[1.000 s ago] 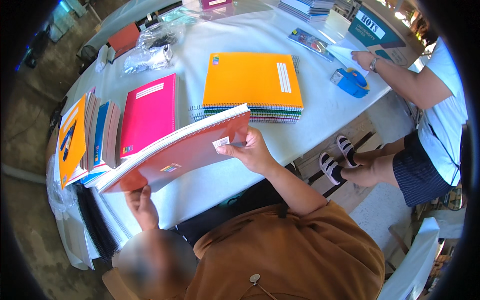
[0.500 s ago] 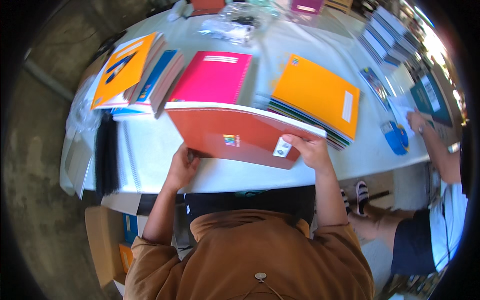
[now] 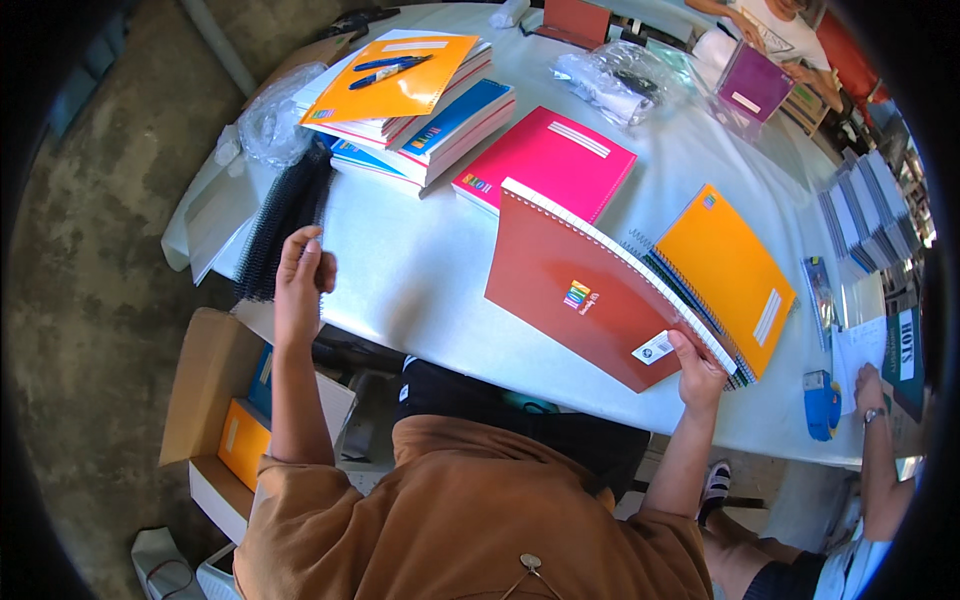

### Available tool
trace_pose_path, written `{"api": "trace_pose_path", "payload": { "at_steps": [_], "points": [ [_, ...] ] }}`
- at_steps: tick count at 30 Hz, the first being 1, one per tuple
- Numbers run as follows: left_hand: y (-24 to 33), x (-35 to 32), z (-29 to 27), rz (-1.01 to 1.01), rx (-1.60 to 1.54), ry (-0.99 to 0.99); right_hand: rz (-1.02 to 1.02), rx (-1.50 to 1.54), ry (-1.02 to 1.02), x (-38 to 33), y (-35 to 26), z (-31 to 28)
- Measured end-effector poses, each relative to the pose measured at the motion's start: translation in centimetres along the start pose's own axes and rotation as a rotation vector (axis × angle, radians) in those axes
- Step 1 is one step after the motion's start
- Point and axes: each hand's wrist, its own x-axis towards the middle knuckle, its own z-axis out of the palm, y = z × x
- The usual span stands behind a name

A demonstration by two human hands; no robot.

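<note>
My right hand (image 3: pixel 703 375) grips the corner of a brown-covered notebook (image 3: pixel 570 285), thumb on the cover by a white label. The notebook is tilted up, with punched holes along its white top edge. My left hand (image 3: pixel 303 270) is at the right side of a bundle of black spiral binding coils (image 3: pixel 283 225). Its fingers are curled, apparently round a single coil, mostly hidden. Behind the brown notebook lies a pink notebook (image 3: pixel 560 150). To its right is a stack of spiral-bound notebooks with an orange one (image 3: pixel 735 275) on top.
Blue pens (image 3: pixel 385 70) lie on an orange notebook atop a pile at back left. Clear plastic wrap (image 3: pixel 615 85) lies at the back. A blue tape measure (image 3: pixel 822 405) stands near a co-worker's hand (image 3: pixel 868 390) at right. An opened cardboard box (image 3: pixel 200 375) holds notebooks below the table's left edge.
My left hand has let go of the brown notebook and moved left to the black coils. My right hand keeps the notebook, now swung to the right. The view has turned.
</note>
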Motion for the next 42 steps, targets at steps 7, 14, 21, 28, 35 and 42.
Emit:
{"api": "trace_pose_path", "payload": {
  "at_steps": [7, 14, 21, 28, 35, 42],
  "points": [
    [7.0, -1.2, 7.9, 0.448, 0.518, -0.3, 0.033, 0.044, 0.0, -0.3, 0.4, -0.3],
    [6.4, 1.5, 13.8, 0.233, 0.229, -0.635, 0.068, 0.116, 0.062, -0.9, -0.2, -0.3],
    [5.5, 3.5, 13.9, 0.239, 0.468, -0.606, 0.106, 0.197, 0.095, -1.5, -0.5, -0.4],
    [5.6, 3.6, 13.5, 0.282, 0.384, -0.664, 0.061, 0.171, 0.093, -1.7, -0.4, -0.3],
    [5.5, 4.0, 13.4, 0.216, 0.29, -0.717, 0.031, 0.059, 0.044, -1.7, -0.2, -0.6],
    [7.8, 4.9, 14.1, 0.116, 0.327, -0.694, -0.12, -0.051, -0.194, -0.5, -1.5, -1.6]
  ]
}}
